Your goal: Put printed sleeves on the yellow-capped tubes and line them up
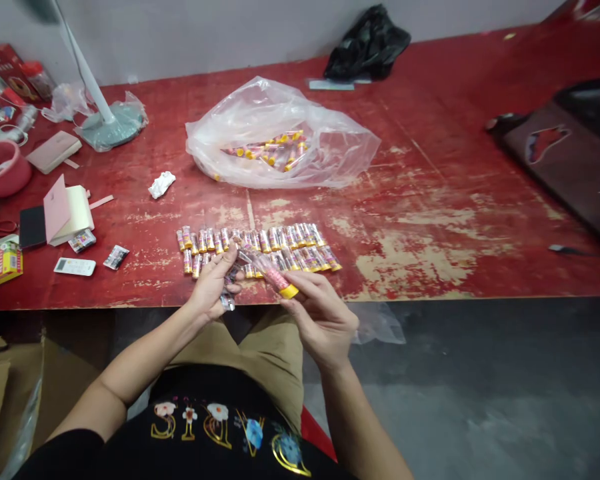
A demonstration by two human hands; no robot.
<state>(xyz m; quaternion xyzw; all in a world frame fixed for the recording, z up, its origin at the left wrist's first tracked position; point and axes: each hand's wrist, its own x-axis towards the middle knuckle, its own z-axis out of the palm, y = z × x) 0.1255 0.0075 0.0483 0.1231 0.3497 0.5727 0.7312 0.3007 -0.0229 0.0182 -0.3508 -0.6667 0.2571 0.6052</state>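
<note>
Between the thumb and fingers of my right hand (323, 317) is a small clear tube (275, 275) with pink contents and a yellow cap. My left hand (216, 283) is closed on clear plastic wrappers (227, 299), partly hidden by its fingers, and touches the far end of the tube. Beyond both hands, two rows of similar capped tubes (300, 235) lie on the red table (150, 280). Farther back, an open clear plastic bag (265, 107) holds more yellow-capped tubes (273, 152).
On the left are a lamp base (113, 127), an open notebook (73, 212), a white remote (75, 267), a yellow box (0, 263) and a pink basin (10, 170). A black bag (367, 43) sits at the back. A dark case (570, 153) is on the right.
</note>
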